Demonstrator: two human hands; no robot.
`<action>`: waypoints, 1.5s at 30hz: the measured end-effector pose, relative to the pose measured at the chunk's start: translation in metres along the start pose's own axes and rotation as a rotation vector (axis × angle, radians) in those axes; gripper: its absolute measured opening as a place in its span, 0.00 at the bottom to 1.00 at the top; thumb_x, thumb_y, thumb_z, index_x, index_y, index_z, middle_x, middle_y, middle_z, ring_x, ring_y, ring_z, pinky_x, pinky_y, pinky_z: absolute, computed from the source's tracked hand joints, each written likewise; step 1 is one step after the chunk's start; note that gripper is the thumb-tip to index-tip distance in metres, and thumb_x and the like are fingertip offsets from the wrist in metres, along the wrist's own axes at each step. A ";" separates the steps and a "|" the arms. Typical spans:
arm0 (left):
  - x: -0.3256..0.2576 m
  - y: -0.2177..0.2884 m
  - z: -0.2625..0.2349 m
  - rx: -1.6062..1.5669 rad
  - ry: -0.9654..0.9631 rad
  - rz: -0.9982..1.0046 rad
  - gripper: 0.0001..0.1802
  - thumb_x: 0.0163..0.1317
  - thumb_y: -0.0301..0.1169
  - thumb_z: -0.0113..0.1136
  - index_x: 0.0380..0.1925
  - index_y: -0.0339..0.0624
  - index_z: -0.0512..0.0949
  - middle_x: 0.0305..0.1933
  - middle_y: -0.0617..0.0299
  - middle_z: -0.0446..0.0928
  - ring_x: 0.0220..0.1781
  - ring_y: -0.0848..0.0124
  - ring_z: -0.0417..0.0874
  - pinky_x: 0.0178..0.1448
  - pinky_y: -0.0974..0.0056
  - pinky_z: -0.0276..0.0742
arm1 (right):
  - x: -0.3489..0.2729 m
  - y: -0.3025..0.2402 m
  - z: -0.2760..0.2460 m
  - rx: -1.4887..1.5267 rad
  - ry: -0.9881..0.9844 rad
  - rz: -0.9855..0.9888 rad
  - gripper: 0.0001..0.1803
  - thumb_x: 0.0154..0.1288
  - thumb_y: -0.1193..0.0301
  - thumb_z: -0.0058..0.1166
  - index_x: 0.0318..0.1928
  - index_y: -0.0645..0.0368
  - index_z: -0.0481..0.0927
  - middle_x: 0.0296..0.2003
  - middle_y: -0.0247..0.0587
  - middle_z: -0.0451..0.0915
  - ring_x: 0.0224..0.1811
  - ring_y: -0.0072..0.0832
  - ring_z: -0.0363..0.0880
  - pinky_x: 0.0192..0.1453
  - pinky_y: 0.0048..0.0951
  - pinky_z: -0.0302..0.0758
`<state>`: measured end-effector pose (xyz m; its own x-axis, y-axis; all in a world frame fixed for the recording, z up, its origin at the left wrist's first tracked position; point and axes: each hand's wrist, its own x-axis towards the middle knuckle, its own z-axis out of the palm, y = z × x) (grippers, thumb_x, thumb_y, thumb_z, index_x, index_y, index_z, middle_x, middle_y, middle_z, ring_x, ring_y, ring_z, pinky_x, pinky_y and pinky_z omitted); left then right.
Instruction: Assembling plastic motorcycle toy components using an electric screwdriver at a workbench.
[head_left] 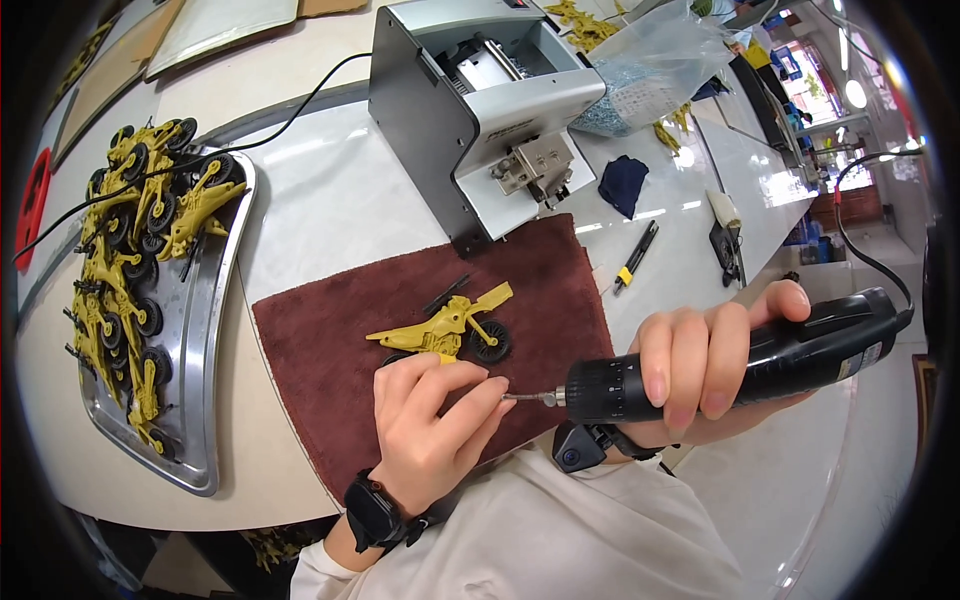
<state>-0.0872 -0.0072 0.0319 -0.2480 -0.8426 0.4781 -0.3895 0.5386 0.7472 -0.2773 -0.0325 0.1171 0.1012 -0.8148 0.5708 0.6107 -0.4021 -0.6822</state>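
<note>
Evidently, the shiny metal tray [195, 380] keeps the toy motorbikes [110, 275] together; soft maroon cloth [340, 370] likely cushions one yellow plastic motorbike [437, 328], just beyond the left hand [428, 425], which pinches the slim bit [530, 397], probably steadying it; the right hand [700, 360] grips the smooth black screwdriver [790, 355]

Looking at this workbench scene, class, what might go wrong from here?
1. The left hand's fingers are at the tip of the slim metal bit; if the black cylindrical electric screwdriver in the right hand spun, it might nip them.
2. The yellow toy motorcycle with black wheels lies close by on dark-red cloth; a slip might scratch it.
</note>
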 end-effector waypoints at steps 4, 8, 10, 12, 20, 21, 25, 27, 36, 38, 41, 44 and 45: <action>-0.001 -0.001 0.000 -0.003 -0.003 0.011 0.15 0.40 0.27 0.72 0.33 0.46 0.83 0.37 0.64 0.79 0.41 0.61 0.74 0.44 0.58 0.66 | 0.002 0.001 -0.004 0.070 -0.048 0.029 0.31 0.73 0.44 0.29 0.67 0.49 0.59 0.24 0.40 0.72 0.21 0.34 0.73 0.39 0.40 0.72; 0.002 -0.001 0.003 -0.016 -0.009 0.018 0.15 0.41 0.28 0.72 0.34 0.46 0.84 0.38 0.64 0.79 0.41 0.61 0.74 0.44 0.59 0.66 | 0.004 0.001 -0.001 0.032 -0.035 0.054 0.30 0.74 0.48 0.35 0.65 0.54 0.64 0.21 0.36 0.71 0.18 0.29 0.71 0.38 0.35 0.72; -0.001 -0.004 0.002 -0.027 -0.053 -0.028 0.24 0.42 0.30 0.73 0.44 0.43 0.81 0.47 0.59 0.77 0.47 0.58 0.75 0.50 0.56 0.67 | 0.007 0.003 0.002 0.008 -0.029 0.044 0.30 0.73 0.49 0.39 0.65 0.54 0.63 0.22 0.36 0.71 0.18 0.29 0.70 0.38 0.35 0.72; -0.006 0.002 0.004 0.044 -0.075 -0.148 0.31 0.41 0.32 0.74 0.50 0.41 0.77 0.52 0.55 0.74 0.51 0.55 0.73 0.54 0.53 0.67 | 0.015 0.002 0.000 -0.054 -0.082 0.042 0.33 0.69 0.52 0.51 0.67 0.55 0.62 0.25 0.35 0.71 0.23 0.28 0.72 0.40 0.37 0.71; -0.026 0.008 0.053 0.474 -0.486 -0.205 0.38 0.56 0.48 0.60 0.64 0.40 0.66 0.70 0.44 0.58 0.71 0.47 0.59 0.76 0.48 0.49 | 0.037 0.060 0.015 -0.041 -0.316 0.162 0.45 0.58 0.45 0.61 0.67 0.54 0.56 0.32 0.38 0.74 0.32 0.34 0.76 0.52 0.40 0.70; -0.029 0.008 0.056 0.450 -0.431 -0.211 0.36 0.56 0.47 0.59 0.63 0.41 0.67 0.68 0.46 0.60 0.71 0.47 0.59 0.76 0.46 0.48 | 0.037 0.066 0.013 -0.039 -0.316 0.170 0.45 0.58 0.45 0.61 0.67 0.54 0.56 0.32 0.38 0.74 0.32 0.34 0.76 0.52 0.40 0.70; -0.027 0.004 0.052 0.251 -0.348 -0.320 0.32 0.59 0.44 0.56 0.63 0.47 0.68 0.66 0.60 0.65 0.71 0.54 0.61 0.73 0.37 0.49 | 0.042 0.084 0.010 -0.095 -0.506 0.236 0.42 0.60 0.52 0.64 0.64 0.54 0.52 0.30 0.38 0.74 0.31 0.33 0.76 0.49 0.39 0.72; -0.028 0.004 0.055 0.271 -0.326 -0.307 0.32 0.59 0.45 0.57 0.63 0.49 0.68 0.66 0.61 0.65 0.71 0.55 0.61 0.73 0.37 0.49 | 0.040 0.083 0.025 -0.286 -0.361 0.353 0.41 0.61 0.57 0.63 0.65 0.55 0.51 0.30 0.38 0.74 0.31 0.32 0.77 0.49 0.38 0.73; -0.039 0.000 0.068 0.327 -0.233 -0.280 0.32 0.58 0.48 0.58 0.63 0.57 0.69 0.66 0.63 0.65 0.71 0.57 0.62 0.72 0.35 0.51 | 0.042 0.095 0.028 -0.269 -0.314 0.447 0.35 0.64 0.57 0.60 0.62 0.54 0.55 0.28 0.37 0.74 0.29 0.30 0.77 0.46 0.37 0.74; -0.038 0.000 0.067 0.294 -0.218 -0.277 0.32 0.58 0.48 0.59 0.63 0.56 0.69 0.66 0.63 0.65 0.71 0.57 0.62 0.72 0.35 0.51 | 0.042 0.095 0.029 -0.309 -0.309 0.455 0.33 0.64 0.57 0.60 0.61 0.53 0.56 0.28 0.37 0.73 0.28 0.30 0.76 0.45 0.37 0.74; -0.036 0.001 0.067 0.308 -0.209 -0.268 0.33 0.58 0.47 0.59 0.64 0.54 0.68 0.67 0.63 0.65 0.72 0.57 0.61 0.73 0.35 0.50 | 0.045 0.097 0.030 -0.283 -0.300 0.454 0.31 0.64 0.58 0.60 0.59 0.54 0.57 0.27 0.37 0.73 0.28 0.30 0.76 0.45 0.37 0.74; -0.036 0.002 0.065 0.297 -0.252 -0.280 0.33 0.58 0.46 0.59 0.64 0.53 0.68 0.67 0.62 0.65 0.73 0.57 0.60 0.74 0.35 0.49 | 0.055 0.085 0.026 -0.388 -0.459 0.577 0.30 0.64 0.58 0.61 0.57 0.54 0.58 0.27 0.37 0.73 0.27 0.29 0.75 0.42 0.36 0.74; -0.036 0.000 0.066 0.311 -0.271 -0.280 0.32 0.59 0.45 0.59 0.64 0.52 0.67 0.67 0.62 0.65 0.73 0.57 0.60 0.74 0.36 0.50 | 0.050 0.098 0.027 -0.386 -0.463 0.581 0.30 0.64 0.58 0.61 0.57 0.54 0.58 0.27 0.37 0.73 0.27 0.29 0.75 0.42 0.36 0.74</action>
<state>-0.1365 0.0232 -0.0156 -0.3012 -0.9472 0.1104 -0.7104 0.3001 0.6366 -0.1911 -0.1012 0.0915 0.6804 -0.7169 0.1520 0.0582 -0.1539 -0.9864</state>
